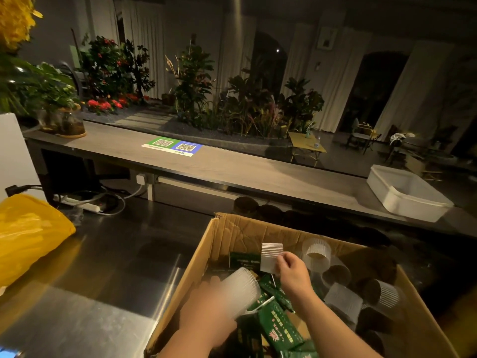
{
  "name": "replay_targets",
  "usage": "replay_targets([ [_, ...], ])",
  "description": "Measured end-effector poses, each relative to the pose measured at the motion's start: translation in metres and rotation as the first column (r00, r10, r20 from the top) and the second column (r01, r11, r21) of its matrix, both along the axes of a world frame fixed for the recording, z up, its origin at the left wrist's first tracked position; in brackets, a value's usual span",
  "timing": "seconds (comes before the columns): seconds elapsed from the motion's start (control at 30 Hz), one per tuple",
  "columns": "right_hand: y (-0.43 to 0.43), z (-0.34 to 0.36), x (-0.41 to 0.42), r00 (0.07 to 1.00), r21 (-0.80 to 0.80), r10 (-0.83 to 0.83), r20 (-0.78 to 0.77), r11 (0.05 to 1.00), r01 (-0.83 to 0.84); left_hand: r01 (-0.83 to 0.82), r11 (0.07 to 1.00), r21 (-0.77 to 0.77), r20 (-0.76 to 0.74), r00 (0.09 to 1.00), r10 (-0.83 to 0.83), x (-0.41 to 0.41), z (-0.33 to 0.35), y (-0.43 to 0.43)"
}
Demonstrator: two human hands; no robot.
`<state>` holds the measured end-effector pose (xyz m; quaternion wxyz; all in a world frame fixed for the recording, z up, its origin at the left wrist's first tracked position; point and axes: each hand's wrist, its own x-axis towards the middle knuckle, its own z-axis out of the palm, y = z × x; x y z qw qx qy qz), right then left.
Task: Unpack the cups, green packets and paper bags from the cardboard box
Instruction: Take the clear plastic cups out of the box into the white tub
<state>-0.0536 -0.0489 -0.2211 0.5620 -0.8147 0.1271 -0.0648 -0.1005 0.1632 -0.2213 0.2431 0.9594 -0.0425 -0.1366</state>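
Ahead of the left hand point(206, 308) holding a clear cup point(241, 290), the right hand point(294, 273) pinched a second cup point(271, 257), and both likely needed lifting from the box point(232, 233) next.

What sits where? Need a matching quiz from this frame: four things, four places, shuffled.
Things:
1. yellow bag
2. white tub
3. green packets
4. QR sheet

Places:
A. inside the cardboard box
B. wooden counter, right part
C. steel table, left side
D. wooden counter, middle

Pairs: 1-C, 2-B, 3-A, 4-D
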Motion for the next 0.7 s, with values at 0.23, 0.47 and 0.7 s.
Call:
replay_targets([
  [0.23,-0.006,0.031,-0.05,0.966,-0.027,0.257,-0.029,0.966,-0.258,0.044,0.986,-0.159,0.059,0.998,-0.035,-0.005,0.006,0.001],
  [0.47,-0.016,0.027,-0.067,0.912,-0.023,0.375,-0.165,0.923,-0.384,0.144,0.976,-0.164,0.04,0.989,-0.139,-0.008,0.005,-0.002],
  [0.7,-0.037,0.026,-0.042,0.989,-0.103,-0.148,0.018,0.983,0.149,0.128,0.981,-0.144,0.057,0.991,-0.121,-0.002,-0.004,-0.005],
])
